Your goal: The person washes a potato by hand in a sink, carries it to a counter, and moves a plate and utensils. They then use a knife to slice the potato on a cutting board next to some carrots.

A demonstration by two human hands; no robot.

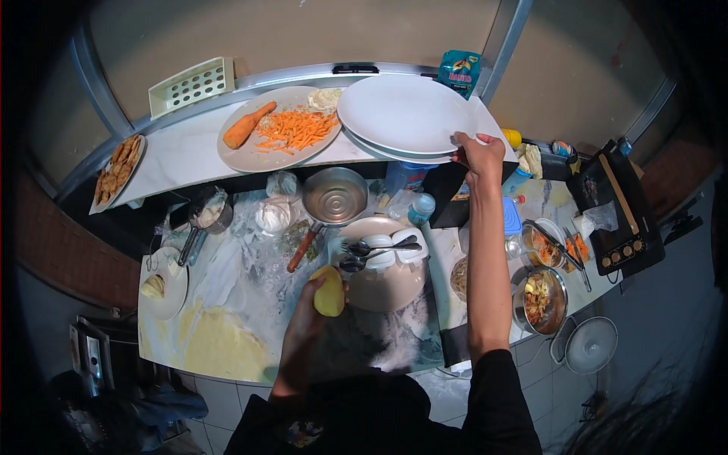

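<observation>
My left hand point(307, 299) is closed around a peeled yellow potato point(328, 291), held above the marble counter. With my arm stretched out, my right hand point(479, 154) grips the right rim of a large white oval plate point(406, 114) on the raised shelf. This plate lies over at least one other plate, whose edge shows below it. Left of it on the shelf, a round plate point(231, 158) carries julienned carrot point(296, 130), a whole carrot point(244, 130) and a pale shredded heap point(324, 99). A knife with a brown handle point(305, 246) lies on the counter beyond my left hand.
A beige plate point(379, 299) holds white dishes, spoons and forks. Behind it stands a metal bowl point(335, 196). At right are a pot of food point(540, 300), a glass lid point(591, 345) and a black stove point(618, 212). A plate of fried food point(120, 171) sits far left.
</observation>
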